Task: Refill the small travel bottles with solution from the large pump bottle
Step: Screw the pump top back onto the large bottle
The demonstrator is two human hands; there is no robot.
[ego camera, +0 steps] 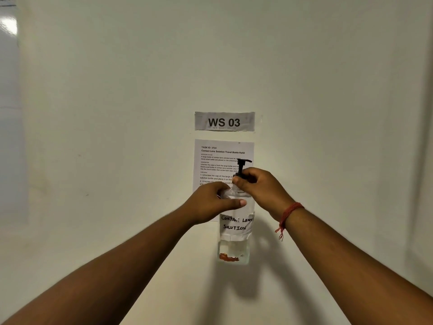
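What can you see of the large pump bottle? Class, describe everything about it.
The large pump bottle is clear, seemingly plastic, held upright before the wall. A white label handwritten "Contact Lens Solution" wraps its middle; an orange mark shows near its base. Its black pump head points right. The left hand grips its shoulder; the right hand grips the pump collar.

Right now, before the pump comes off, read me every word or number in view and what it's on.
"WS 03": grey paper strip taped to the wall; fine print beneath is unreadable.
"TASK ID: 3724" and "Contact Lens Solution Travel Bottle Refill": white instruction sheet; its body text is too small and partly hidden.
"CONTACT LENS SOLUTION": handwritten white label on the clear plastic pump bottle.
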